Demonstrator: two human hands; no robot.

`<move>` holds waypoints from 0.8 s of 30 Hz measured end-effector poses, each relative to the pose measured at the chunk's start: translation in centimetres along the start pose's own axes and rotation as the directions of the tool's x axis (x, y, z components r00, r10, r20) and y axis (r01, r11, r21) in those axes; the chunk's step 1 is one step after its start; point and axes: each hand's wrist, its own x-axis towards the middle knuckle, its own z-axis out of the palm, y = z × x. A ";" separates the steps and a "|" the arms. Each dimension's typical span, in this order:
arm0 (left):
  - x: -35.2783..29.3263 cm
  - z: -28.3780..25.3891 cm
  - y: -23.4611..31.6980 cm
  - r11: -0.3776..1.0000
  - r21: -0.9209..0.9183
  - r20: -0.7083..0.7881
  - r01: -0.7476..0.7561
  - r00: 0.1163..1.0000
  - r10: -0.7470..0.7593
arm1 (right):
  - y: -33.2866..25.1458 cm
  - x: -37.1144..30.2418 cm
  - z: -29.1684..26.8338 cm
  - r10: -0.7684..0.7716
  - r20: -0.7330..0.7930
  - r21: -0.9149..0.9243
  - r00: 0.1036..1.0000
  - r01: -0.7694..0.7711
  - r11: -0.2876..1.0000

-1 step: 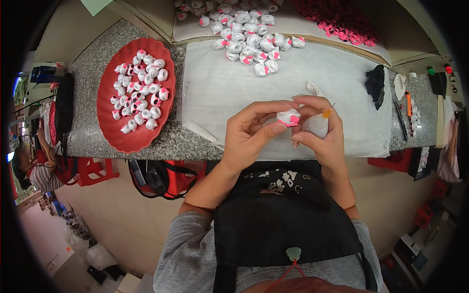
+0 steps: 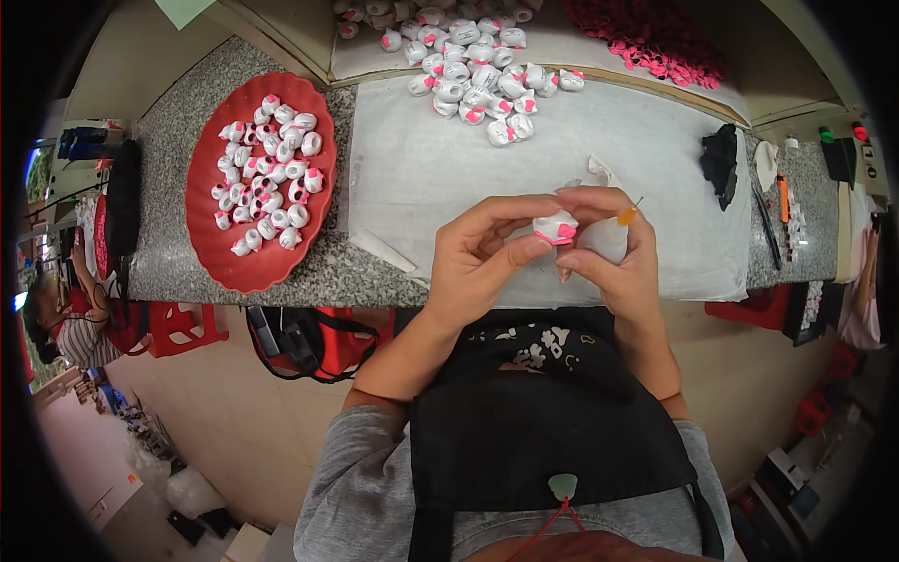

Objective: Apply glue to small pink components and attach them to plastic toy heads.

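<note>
Between thumb and fingers, my left hand (image 2: 482, 248) grips a small white figurine head (image 2: 552, 223) with a pink bow on it. My right hand (image 2: 623, 253) is wrapped round a white squeeze bottle (image 2: 607, 240) whose orange collar and thin needle tip (image 2: 632, 210) point up and to the right. Both hands are close together over the white paper sheet (image 2: 412, 178), fingertips nearly meeting. To the left stands a red scalloped tray (image 2: 208, 187) with many similar white and pink heads. A pile of such heads (image 2: 478, 75) lies at the back of the sheet.
A heap of pink bow pieces (image 2: 655, 56) lies on the shelf at the back right. A black cloth (image 2: 719, 164), a dark pen (image 2: 766, 225) and an orange marker (image 2: 784, 199) lie at the right. Below the bench's front edge is a red and black bag (image 2: 323, 342). A person (image 2: 80, 328) is at the far left.
The hands stay almost in place. The figurine head has turned and shifted very slightly in my left fingers; the bottle has moved a little to the left.
</note>
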 end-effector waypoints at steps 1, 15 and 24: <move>-0.1 -0.1 0.0 1.000 -0.005 0.025 0.004 1.000 -0.004 | 0.1 0.0 0.0 0.001 0.000 -0.001 1.000 -0.001 1.000; 0.2 0.5 0.0 0.994 0.112 -0.002 -0.014 1.000 0.015 | 0.8 -0.7 -0.3 -0.024 -0.068 0.052 0.997 0.028 0.998; 0.1 0.3 -0.8 0.957 0.260 -0.006 -0.125 0.991 0.131 | 0.5 -0.5 -0.4 0.011 -0.062 0.019 0.998 -0.010 1.000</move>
